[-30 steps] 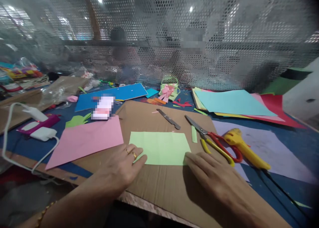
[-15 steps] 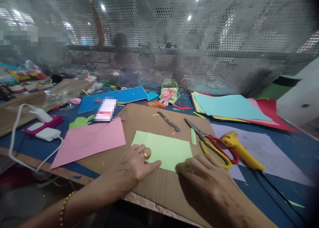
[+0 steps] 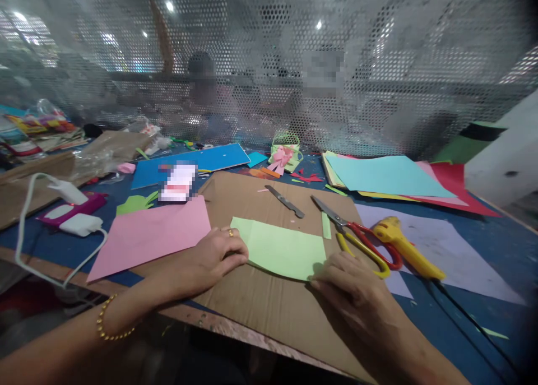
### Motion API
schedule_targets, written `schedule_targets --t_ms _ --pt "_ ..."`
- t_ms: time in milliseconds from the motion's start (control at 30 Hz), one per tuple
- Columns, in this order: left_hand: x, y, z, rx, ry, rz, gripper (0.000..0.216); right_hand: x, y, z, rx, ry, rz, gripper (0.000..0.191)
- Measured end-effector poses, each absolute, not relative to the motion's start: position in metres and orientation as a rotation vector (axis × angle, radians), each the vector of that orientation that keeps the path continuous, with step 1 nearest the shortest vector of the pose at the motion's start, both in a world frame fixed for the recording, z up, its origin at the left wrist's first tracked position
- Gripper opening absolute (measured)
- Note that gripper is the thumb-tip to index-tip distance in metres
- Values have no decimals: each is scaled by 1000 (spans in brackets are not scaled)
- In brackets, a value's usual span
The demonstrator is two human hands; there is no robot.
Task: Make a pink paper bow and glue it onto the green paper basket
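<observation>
A light green paper sheet (image 3: 282, 249) lies on a brown cardboard sheet (image 3: 269, 306). My left hand (image 3: 216, 256), with rings on it, grips the paper's left edge and lifts it a little. My right hand (image 3: 351, 292) pinches the paper's near right corner. Just right of the paper lie red-and-yellow scissors (image 3: 359, 236) and a yellow glue gun (image 3: 406, 247). A metal blade (image 3: 286, 201) and a thin green strip (image 3: 326, 226) rest beyond the paper.
A pink sheet (image 3: 151, 233) lies to the left, a blue sheet (image 3: 202, 161) behind it. Stacked coloured papers (image 3: 390, 177) sit at the back right. A white charger with cable (image 3: 78, 223) is far left. People sit behind a perforated screen (image 3: 269, 65).
My left hand slid from the paper's near edge to its left edge and raised it. My right hand moved from beside the paper onto its near right corner.
</observation>
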State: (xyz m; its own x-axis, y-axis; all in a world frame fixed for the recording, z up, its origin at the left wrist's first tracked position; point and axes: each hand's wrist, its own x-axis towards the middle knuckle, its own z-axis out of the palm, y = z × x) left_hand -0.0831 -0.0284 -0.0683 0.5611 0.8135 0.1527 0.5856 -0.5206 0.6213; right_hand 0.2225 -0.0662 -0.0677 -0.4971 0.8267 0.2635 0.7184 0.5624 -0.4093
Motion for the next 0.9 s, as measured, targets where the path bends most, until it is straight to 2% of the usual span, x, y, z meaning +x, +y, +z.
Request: schedule_targets --t_ms 300,567,900 --pt "-73 -29 -66 2248 1246 521 22 221 -55 -70 -1460 -2302 388 25" --pt "-67 -25 -65 2305 1346 393 20 211 -54 -72 -1691 -2225 297 16" --pt "-66 -27 -67 2354 1356 370 17 220 -55 -78 -1657 -2254 341 16"
